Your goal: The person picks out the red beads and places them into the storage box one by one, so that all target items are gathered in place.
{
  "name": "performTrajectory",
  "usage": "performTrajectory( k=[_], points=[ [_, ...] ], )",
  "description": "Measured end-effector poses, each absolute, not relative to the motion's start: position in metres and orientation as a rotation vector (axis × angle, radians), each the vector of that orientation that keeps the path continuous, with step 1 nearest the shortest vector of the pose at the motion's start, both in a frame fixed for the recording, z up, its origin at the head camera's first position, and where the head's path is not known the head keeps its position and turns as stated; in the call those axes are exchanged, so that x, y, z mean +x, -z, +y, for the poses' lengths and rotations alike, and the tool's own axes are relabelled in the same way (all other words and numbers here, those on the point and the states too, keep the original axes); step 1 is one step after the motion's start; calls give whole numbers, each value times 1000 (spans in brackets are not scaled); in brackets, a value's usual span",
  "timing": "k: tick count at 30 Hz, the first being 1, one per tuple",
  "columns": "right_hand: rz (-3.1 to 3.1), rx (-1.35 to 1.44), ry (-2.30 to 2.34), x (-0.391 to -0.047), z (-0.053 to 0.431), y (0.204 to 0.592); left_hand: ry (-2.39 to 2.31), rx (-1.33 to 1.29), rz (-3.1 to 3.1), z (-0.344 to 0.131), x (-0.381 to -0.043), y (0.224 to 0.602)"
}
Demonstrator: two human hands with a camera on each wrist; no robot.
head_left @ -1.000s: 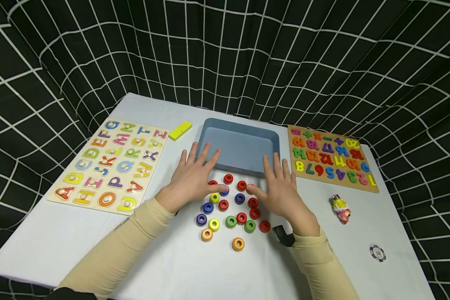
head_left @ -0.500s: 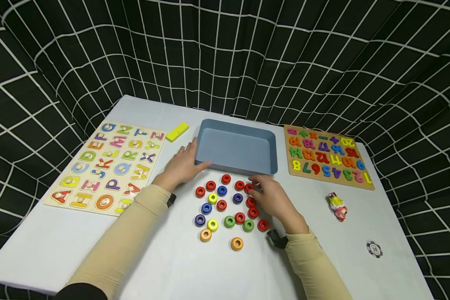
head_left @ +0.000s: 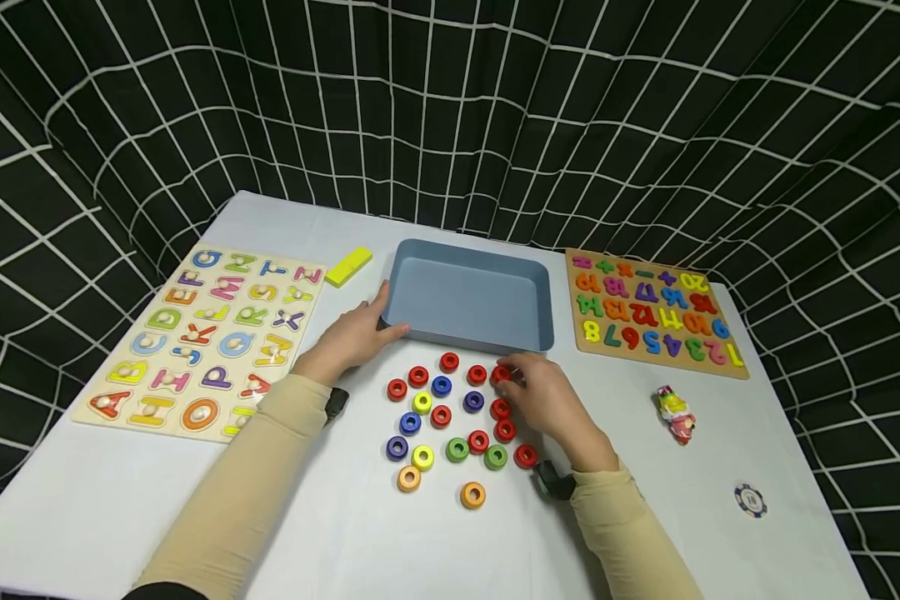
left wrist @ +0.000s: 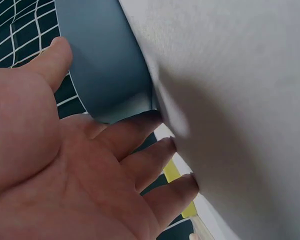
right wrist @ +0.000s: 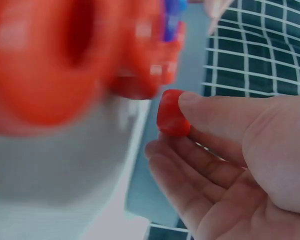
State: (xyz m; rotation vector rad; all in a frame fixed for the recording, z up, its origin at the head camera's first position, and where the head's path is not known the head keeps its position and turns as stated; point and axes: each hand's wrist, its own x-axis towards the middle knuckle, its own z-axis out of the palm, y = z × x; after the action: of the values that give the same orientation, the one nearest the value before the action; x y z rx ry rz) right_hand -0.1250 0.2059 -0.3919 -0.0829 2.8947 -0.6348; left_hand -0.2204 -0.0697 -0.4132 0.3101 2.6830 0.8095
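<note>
My left hand lies at the front left corner of a blue-grey tray. Its thumb is by the tray's front wall and its fairly straight fingers reach along the left side, touching the tray and tabletop. My right hand is just in front of the tray's right part. Between thumb and fingers it pinches a red ring, side-on in the right wrist view. Several loose rings in red, blue, purple, yellow, green and orange, such as a green ring, lie between the hands.
A letter puzzle board lies at left, near a yellow block. Right of the tray is a number board. A small figurine and a poker chip lie farther right. A black gridded curtain surrounds the table.
Both hands were spread above the rings and tray. The left hand has moved left to the tray's corner. The right hand has come down and taken hold of a red ring.
</note>
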Motion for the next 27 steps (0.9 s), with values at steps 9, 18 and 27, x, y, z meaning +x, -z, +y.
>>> performTrajectory(
  k=[9,18,27],
  points=[
    [3015,-250,785,-146,192,366,-829,310,2698,-74,-221,411],
    [2964,-301,754,-198,144,367,-811,313,2730,-68,-219,414],
    [2911,-459,689,-227,107,376,-802,299,2725,-72,-220,414]
  ],
)
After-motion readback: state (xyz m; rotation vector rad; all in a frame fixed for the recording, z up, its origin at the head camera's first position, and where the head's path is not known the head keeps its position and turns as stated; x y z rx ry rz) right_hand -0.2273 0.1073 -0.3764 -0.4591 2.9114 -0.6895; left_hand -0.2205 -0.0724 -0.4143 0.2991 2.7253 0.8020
